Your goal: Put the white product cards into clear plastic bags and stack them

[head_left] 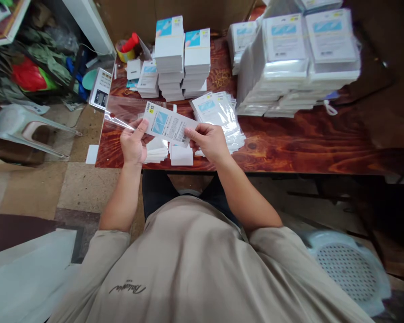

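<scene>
Between my two hands is a white printed card (pixel 160 122) with a blue picture and a yellow mark, tilted down to the right. My left hand (pixel 134 143) pinches a clear plastic bag (pixel 121 114) at the card's left end; whether the card's end lies inside the bag I cannot tell. The thumb and fingers of my right hand (pixel 208 140) close on the card's right end. Below the card, partly covered by it, lie white cards (pixel 182 156) near the table edge. Just beyond my right hand is a loose pile of bagged cards (pixel 218 110).
Tall stacks of cards (pixel 170 49) stand at the back of the wooden table (pixel 306 143). Larger stacks of bagged cards (pixel 284 49) rise at the right. Rubber bands (pixel 222 78) lie between them. A tape roll (pixel 126 54) sits at the back left. A stool (pixel 16 123) stands at left.
</scene>
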Demonstrator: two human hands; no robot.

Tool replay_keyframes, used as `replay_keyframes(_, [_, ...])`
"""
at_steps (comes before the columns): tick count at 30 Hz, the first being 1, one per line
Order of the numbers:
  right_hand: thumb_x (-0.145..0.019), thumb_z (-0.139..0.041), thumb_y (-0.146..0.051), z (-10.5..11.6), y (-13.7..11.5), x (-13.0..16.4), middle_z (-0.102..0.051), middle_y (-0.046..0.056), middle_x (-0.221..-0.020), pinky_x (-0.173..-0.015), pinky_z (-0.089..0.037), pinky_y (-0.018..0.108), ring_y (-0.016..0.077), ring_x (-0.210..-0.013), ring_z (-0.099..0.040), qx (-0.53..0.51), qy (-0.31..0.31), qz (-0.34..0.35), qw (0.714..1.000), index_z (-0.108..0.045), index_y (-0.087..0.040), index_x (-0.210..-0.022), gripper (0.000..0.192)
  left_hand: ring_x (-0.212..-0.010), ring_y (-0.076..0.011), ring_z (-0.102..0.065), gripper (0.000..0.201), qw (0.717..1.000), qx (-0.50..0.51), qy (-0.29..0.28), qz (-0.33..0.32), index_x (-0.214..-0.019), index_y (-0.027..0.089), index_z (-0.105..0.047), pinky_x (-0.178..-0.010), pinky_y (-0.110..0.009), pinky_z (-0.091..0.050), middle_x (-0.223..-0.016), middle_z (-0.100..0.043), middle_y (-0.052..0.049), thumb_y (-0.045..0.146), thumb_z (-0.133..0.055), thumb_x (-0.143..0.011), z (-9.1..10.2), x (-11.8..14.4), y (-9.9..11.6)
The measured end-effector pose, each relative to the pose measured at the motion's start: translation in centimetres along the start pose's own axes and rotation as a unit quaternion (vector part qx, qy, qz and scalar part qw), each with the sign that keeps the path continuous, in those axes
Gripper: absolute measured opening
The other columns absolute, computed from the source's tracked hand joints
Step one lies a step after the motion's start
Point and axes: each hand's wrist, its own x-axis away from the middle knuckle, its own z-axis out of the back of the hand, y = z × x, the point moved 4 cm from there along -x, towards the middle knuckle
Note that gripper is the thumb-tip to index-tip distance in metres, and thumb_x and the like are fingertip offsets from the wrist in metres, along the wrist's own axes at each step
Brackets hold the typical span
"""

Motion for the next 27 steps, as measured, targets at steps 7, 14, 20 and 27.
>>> replay_keyframes(7, [-0.079,-0.083,-0.053,0.1,-1.7,-0.8,-0.058,-0.001,-0.053,-0.039,-0.038,0.022,0.0084,-0.043,-0.050,0.048,-0.043,-0.008,0.998,-0.057,-0.018,-0.067,0.045,-0.085,-0.0198,-0.076,0.038,1.000,0.012,-0.019,0.018,-0.095,0.021,-0.075,-0.075,-0.030,-0.063,-0.097,-0.078,-0.004,0.040,-0.093,-0.067,-0.8,0.9,-0.3])
replay_keyframes(14, [-0.075,-0.083,-0.060,-2.8,-1.7,-0.5,-0.056,-0.004,-0.061,-0.051,-0.047,0.025,0.0127,-0.057,-0.058,0.010,0.040,0.038,0.998,-0.047,-0.024,-0.076,0.052,-0.097,-0.0227,-0.076,0.037,0.994,0.038,-0.087,0.059,-0.102,0.021,-0.076,-0.080,-0.035,-0.065,-0.114,-0.077,-0.007,0.038,-0.090,-0.072,-3.2,3.3,-1.6])
replay_keyframes(20, [-0.066,-0.090,-0.059,-1.2,-2.4,-0.6,-0.068,0.004,-0.095,-0.073,-0.051,0.029,0.0200,-0.093,-0.061,0.183,0.072,0.140,0.971,-0.066,-0.022,-0.093,0.052,-0.079,-0.0209,-0.076,0.037,0.992,-0.002,-0.114,0.055,-0.099,0.020,-0.076,-0.062,-0.028,-0.063,-0.100,-0.078,-0.006,0.040,-0.090,-0.072,-2.5,2.8,-0.8])
replay_keyframes(27, [-0.087,-0.069,-0.055,4.0,-0.3,-2.1,-0.064,0.002,-0.072,-0.062,-0.046,0.028,0.0138,-0.064,-0.056,0.151,0.103,0.082,0.980,-0.067,-0.017,-0.082,0.039,-0.083,-0.0240,-0.073,0.051,0.956,-0.286,-0.060,-0.002,-0.101,0.017,-0.069,-0.074,-0.036,-0.061,-0.094,-0.074,-0.013,0.063,-0.077,-0.080,-0.1,0.1,-1.1])
